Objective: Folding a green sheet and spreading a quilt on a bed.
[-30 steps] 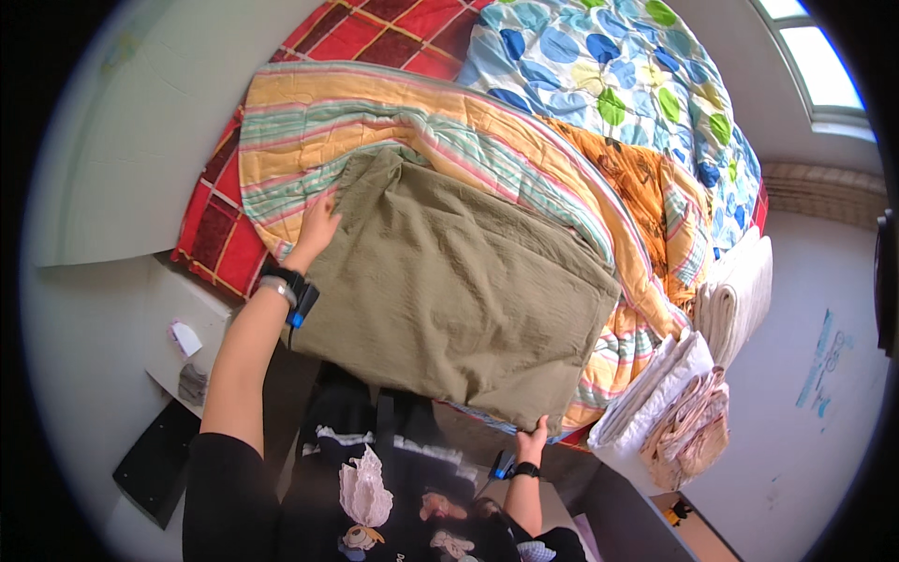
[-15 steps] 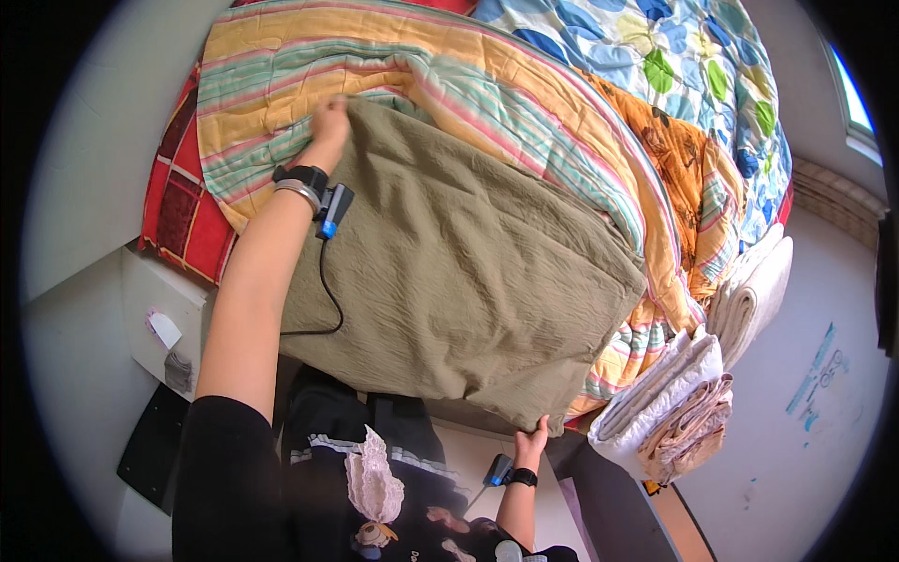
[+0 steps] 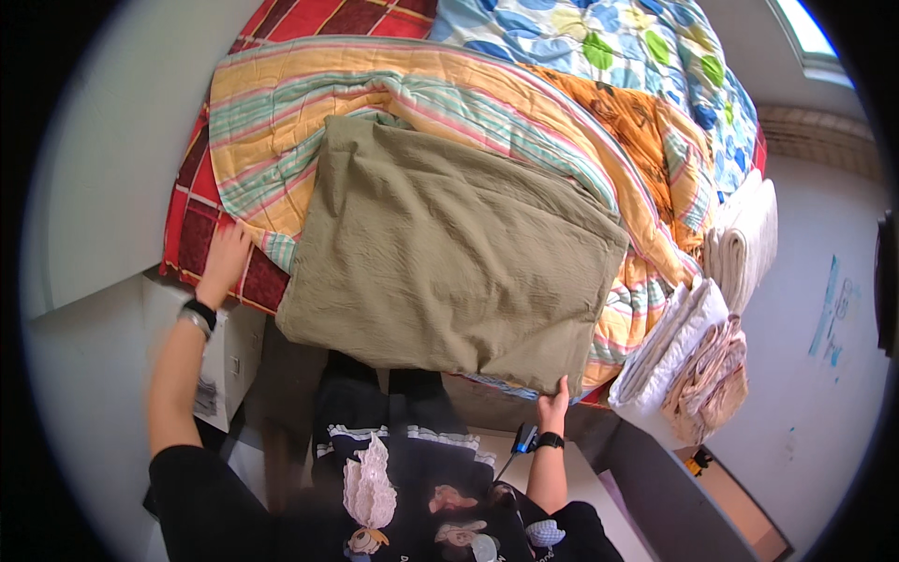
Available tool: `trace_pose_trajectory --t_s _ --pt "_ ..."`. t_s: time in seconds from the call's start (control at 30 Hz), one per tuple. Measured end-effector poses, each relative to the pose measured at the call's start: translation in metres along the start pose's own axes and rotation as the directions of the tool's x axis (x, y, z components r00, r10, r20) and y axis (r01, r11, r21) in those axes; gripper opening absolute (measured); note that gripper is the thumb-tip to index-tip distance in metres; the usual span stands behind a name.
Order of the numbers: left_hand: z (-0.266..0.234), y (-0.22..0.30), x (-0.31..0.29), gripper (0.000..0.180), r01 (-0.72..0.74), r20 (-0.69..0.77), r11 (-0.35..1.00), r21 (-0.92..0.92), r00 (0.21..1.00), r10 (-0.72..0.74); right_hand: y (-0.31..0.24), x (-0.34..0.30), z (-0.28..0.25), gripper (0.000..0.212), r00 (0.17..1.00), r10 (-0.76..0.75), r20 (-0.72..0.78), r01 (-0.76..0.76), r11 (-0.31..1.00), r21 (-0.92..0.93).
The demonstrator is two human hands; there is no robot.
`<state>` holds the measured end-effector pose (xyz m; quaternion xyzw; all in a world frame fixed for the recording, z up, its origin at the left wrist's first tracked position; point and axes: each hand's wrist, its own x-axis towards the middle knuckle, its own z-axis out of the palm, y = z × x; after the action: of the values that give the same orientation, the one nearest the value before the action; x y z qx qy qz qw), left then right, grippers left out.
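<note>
A wide olive-green cloth [image 3: 449,253], wrinkled and seemingly folded, lies over the front of the bed. My right hand [image 3: 553,405] grips its near right corner, thumb on top and fingers underneath. Off to the left, my left hand [image 3: 226,255] is away from the cloth, at the lower left edge of a striped quilt [image 3: 248,131] in yellow, green and pink. Its fingertips are blurred against the quilt's edge and the red plaid bed sheet [image 3: 192,201], so whether they hold anything does not show. The quilt lies bunched behind and under the olive cloth.
Farther back lie an orange patterned blanket [image 3: 609,112] and a blue-and-white printed quilt [image 3: 581,37]. At the bed's right are a folded white quilt [image 3: 660,342], a beige folded cloth [image 3: 707,379] and a cream folded quilt [image 3: 744,239]. A white cabinet [image 3: 239,351] stands below left.
My left hand has let go of the olive cloth's far left corner and moved down and left to the quilt's edge. The right hand keeps its hold on the near corner.
</note>
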<state>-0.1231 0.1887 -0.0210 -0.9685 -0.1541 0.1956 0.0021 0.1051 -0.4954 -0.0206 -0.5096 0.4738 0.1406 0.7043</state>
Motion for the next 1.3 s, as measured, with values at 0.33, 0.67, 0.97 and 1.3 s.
trace_pose_trajectory --t_s 0.33,0.67,0.97,1.3 --pt "0.161 0.162 -0.104 0.060 0.403 0.594 -0.446 -0.799 0.639 -0.488 0.003 0.004 -0.009 0.042 0.990 -0.089 0.107 0.099 0.991 -0.091" --pt "0.083 0.128 -0.117 0.059 0.065 0.547 -0.649 -0.758 0.607 -0.577 -0.013 -0.030 0.090 0.041 0.741 -0.668 0.074 0.533 0.518 -0.669" --pt "0.013 0.128 -0.124 0.056 0.053 0.230 -0.616 -0.786 0.950 -0.211 0.179 -0.255 0.275 0.027 -0.058 -0.512 0.857 0.957 -0.272 -0.098" --pt "0.020 0.128 -0.126 0.054 0.245 0.464 -0.615 -0.750 0.857 -0.225 0.306 -0.258 0.258 0.018 0.302 0.110 0.947 0.951 -0.109 -0.290"
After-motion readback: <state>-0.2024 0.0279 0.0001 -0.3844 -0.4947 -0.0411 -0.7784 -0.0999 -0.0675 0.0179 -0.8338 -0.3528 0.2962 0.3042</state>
